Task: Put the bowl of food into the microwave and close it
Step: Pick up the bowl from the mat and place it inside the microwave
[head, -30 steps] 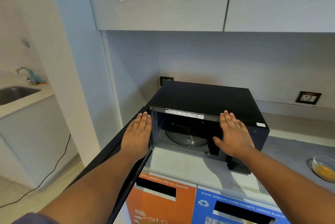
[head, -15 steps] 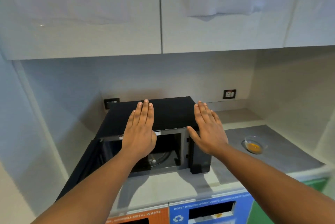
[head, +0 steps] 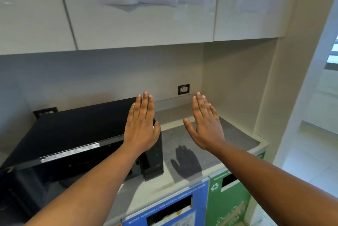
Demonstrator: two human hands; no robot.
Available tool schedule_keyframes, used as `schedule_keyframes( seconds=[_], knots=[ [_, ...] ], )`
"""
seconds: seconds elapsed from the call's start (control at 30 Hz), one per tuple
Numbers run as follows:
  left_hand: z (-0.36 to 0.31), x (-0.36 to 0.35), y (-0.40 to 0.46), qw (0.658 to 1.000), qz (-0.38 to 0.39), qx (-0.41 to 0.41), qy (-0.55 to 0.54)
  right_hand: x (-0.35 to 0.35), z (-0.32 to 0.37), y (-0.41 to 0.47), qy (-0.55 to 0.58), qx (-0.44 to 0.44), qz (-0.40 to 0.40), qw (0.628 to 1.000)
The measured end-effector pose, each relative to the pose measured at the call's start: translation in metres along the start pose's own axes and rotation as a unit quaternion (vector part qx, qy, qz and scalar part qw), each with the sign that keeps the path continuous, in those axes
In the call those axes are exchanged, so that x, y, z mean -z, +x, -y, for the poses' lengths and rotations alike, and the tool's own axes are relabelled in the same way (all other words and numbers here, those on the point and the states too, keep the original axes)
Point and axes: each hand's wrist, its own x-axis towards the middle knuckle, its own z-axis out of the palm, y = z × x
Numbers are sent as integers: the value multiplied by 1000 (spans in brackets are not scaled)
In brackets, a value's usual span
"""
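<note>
The black microwave (head: 73, 130) stands on the grey counter (head: 237, 139) at the left, its front cavity open and dark. Its door (head: 16, 191) hangs out toward the lower left. My left hand (head: 142, 128) is flat and open, fingers together, over the microwave's top right corner; whether it touches I cannot tell. To the right, my right hand (head: 204, 125) is held flat and open above the counter, casting a hand shadow below. Neither hand holds anything. The bowl of food is not visible; my right hand and forearm cover that part of the counter.
White wall cupboards (head: 146, 15) hang low over the counter. A wall socket (head: 183, 89) sits behind the microwave's right side. A side wall closes the nook on the right. Below the counter edge are a blue recycling bin front (head: 164, 205) and a green one (head: 230, 194).
The view has swung right and both hands have lifted from the microwave's front toward its right side. The bowl, seen on the counter earlier, is now behind my right arm.
</note>
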Motion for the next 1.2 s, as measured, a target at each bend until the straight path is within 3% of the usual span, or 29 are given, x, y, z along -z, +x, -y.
schedule_keyframes(
  seconds=[0.2,0.4,0.47,0.6,0.73,0.9,1.07,1.2],
  knots=[
    [-68,-83,38,993,31,5,-112,-24,-98,-4,64,-37,28,997],
    [-117,-179,68,954,66,117,-268,-79,-181,-9,243,-151,71,956],
    [-129,-211,75,918,95,183,-339,-103,-202,-11,304,-204,89,926],
    [-151,-267,87,799,150,312,-491,-155,-238,-19,402,-296,108,860],
    [-170,-319,95,697,152,398,-577,-201,-267,-29,477,-373,140,784],
    [-181,-352,103,635,173,432,-617,-236,-282,-24,599,-469,111,639],
    [-184,-380,106,591,182,459,-638,-268,-292,-16,619,-499,94,599],
    [-186,-391,106,557,170,493,-646,-276,-294,-18,668,-475,109,563]
  ],
)
